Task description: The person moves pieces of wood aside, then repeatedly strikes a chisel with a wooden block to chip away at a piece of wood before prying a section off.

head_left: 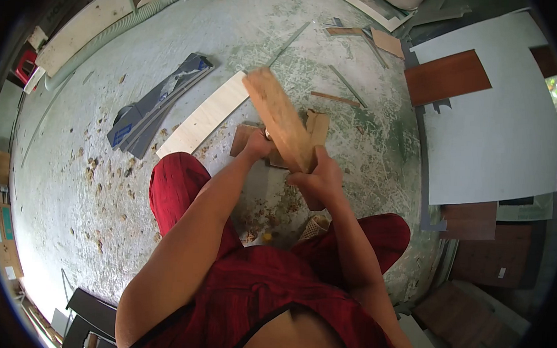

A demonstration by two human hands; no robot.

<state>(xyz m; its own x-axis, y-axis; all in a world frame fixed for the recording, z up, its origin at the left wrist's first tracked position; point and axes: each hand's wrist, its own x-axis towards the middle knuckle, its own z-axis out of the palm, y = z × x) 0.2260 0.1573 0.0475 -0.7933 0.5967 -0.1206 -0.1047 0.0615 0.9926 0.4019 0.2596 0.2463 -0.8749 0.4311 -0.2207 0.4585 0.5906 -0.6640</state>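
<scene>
Wood block (280, 120) is held just right of the pale board (203, 114), over the floor (120, 191). Long axis is pointed far-left to near-right, roughly crosswise to the pale board's own axis. Far end is aimed at the pale board's far end; the two are seen side by side there, contact can't be told. Near end is pointed back toward the wearer, away from the pale board.

Near end is grasped by the right hand (321, 176), thumb laid on the near side. Left hand (260, 143) is placed between the block and the pale board's near half, fingers curled; whether anything is gripped can't be told, fingers are partly hidden. A short brown piece (241, 137) is seen just beside it, close to the pale board's right edge.

Edges: block's long edges are slightly blurred, far end is left uncovered by either hand. Brown offcuts (318, 129) are seen under and right of the block, farther from the pale board.

Room: left of the pale board, a bundle of dark strips (159, 105) is laid near it. Beyond its far end, open floor is broken by thin strips (349, 86) off to the right. Well right of it, floor is bounded by a large white panel (495, 135).
</scene>
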